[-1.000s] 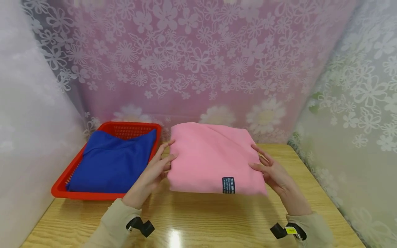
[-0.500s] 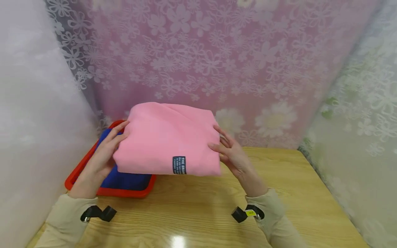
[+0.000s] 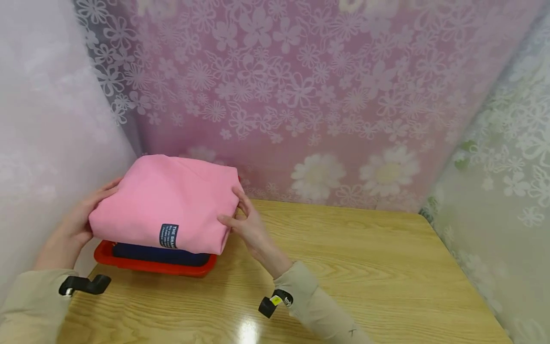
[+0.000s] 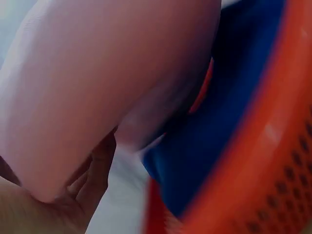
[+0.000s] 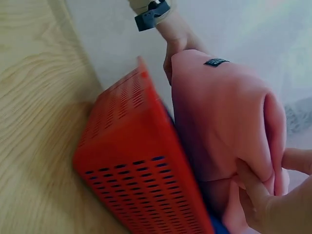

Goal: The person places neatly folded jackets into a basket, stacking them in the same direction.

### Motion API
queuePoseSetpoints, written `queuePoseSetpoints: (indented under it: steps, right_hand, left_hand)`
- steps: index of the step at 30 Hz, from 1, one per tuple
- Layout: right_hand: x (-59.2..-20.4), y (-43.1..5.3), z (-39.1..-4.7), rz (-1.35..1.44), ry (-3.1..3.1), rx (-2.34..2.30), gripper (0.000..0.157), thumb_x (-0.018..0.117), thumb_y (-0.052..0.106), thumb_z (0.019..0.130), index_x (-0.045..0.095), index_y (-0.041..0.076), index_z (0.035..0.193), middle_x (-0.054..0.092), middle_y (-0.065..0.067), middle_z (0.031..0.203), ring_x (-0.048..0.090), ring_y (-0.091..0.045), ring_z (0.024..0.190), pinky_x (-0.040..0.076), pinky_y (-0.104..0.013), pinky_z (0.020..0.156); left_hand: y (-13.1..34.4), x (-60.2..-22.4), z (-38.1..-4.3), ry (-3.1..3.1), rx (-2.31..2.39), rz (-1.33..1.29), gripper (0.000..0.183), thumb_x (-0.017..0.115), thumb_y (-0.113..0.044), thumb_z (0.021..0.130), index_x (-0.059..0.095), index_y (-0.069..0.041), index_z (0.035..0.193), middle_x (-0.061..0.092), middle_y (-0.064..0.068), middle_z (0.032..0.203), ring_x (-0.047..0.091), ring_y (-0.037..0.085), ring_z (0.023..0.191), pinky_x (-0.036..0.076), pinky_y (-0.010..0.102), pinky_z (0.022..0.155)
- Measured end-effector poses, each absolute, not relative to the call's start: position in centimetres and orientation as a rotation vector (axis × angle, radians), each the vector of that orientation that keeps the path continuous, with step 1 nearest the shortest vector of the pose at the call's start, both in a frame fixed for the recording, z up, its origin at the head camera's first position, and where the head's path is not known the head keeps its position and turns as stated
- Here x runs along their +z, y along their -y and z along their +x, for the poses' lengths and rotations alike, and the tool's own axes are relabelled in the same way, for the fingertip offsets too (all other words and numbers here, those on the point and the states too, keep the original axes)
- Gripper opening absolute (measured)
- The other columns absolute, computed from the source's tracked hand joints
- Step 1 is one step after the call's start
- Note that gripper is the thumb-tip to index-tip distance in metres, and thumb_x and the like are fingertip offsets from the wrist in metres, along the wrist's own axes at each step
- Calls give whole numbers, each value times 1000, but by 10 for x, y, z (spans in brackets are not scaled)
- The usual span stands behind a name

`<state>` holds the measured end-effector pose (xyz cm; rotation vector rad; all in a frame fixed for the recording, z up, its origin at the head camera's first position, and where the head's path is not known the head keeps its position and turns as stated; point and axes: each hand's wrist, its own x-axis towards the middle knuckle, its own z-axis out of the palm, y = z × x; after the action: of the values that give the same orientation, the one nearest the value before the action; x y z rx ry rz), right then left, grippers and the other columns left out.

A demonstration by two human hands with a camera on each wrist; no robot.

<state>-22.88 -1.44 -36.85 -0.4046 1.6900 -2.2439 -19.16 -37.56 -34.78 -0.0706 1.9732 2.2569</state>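
A folded pink garment (image 3: pixel 172 200) with a dark printed label is held level over the red plastic basket (image 3: pixel 154 265). My left hand (image 3: pixel 79 222) grips its left side, thumb on top and fingers beneath. On the opposite side my right hand (image 3: pixel 249 224) pinches the folded edge, which the right wrist view shows between thumb and fingers. Blue folded cloth (image 3: pixel 163 254) lies inside the basket, mostly hidden by the pink garment (image 5: pixel 219 117). In the left wrist view the blue cloth (image 4: pixel 209 131) shows just below the pink fabric.
The basket stands on a wooden table (image 3: pixel 343 267) at the left, close to a pale curtain (image 3: pixel 43 119). A pink flowered curtain (image 3: pixel 301 95) hangs behind the table, and another pale flowered one (image 3: pixel 507 191) borders the right side.
Both hands have carried the pink garment left, from beside the basket to above it, lifting it and then lowering it. The head view has shifted slightly.
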Motion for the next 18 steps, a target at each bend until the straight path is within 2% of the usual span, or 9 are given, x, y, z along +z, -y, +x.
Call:
queuePoseSetpoints:
  steps: [3,4,6,7,9,10,13,15,18]
  right_hand:
    - [-385,25,-232,-392,-1769,-2164,76,72,5,78,38,36,138,35,0,142,50,-23,117,49,-33,83]
    - [-389,27,-233,-396,-1795,-2142,77,72,4,78,37,36,138,34,0,143,49,-22,118,49,-33,84]
    - [-394,30,-233,-424,-1838,-2103,78,71,4,78,35,35,140,32,-1,145,51,-23,118,49,-34,86]
    - [-396,31,-233,-438,-1858,-2090,79,71,4,78,33,34,141,32,-2,145,51,-22,118,49,-34,87]
    - [-397,33,-233,-461,-1899,-2069,79,71,6,79,32,33,142,31,-4,146,52,-22,116,50,-34,86]
    - [-397,33,-233,-473,-1921,-2062,79,71,6,79,31,32,143,32,-5,145,53,-23,115,50,-33,85]
    - [-396,34,-232,-486,-1978,-2036,80,71,8,80,30,32,143,33,-6,145,55,-23,112,51,-32,82]
    - [-395,35,-231,-493,-1995,-2040,80,71,7,79,30,31,143,34,-6,144,55,-23,112,51,-31,81]
    - [-393,38,-230,-534,-2019,-2059,80,71,8,79,30,29,144,32,-6,145,56,-24,111,51,-30,81]
  left_hand:
    - [386,-361,-198,-2093,2077,-84,52,36,-42,97,15,-43,145,10,-17,149,26,7,119,31,40,94]
    - [389,-364,-199,-2125,2030,-77,53,35,-42,97,13,-44,145,5,-15,151,25,8,121,30,40,95]
    - [392,-366,-200,-2217,1920,-76,53,35,-44,97,11,-47,143,-4,-10,154,22,13,124,32,40,95]
    - [393,-366,-202,-2259,1876,-78,53,36,-44,96,11,-48,143,-5,-7,154,23,17,126,36,34,89]
    - [394,-364,-204,-2307,1819,-108,55,41,-45,95,12,-52,141,-9,-3,155,20,26,130,41,35,86]
    - [394,-363,-206,-2325,1795,-121,56,42,-45,94,12,-53,140,-10,-1,155,19,30,131,42,33,83]
    - [394,-357,-212,-2350,1744,-153,58,44,-48,92,11,-53,140,-12,3,154,7,37,135,39,37,87]
    - [395,-354,-215,-2354,1729,-146,59,44,-48,93,10,-50,141,-11,6,154,8,38,135,38,39,86]
    - [397,-350,-220,-2351,1742,-129,59,42,-49,93,11,-47,143,-7,5,155,12,36,132,41,36,83]
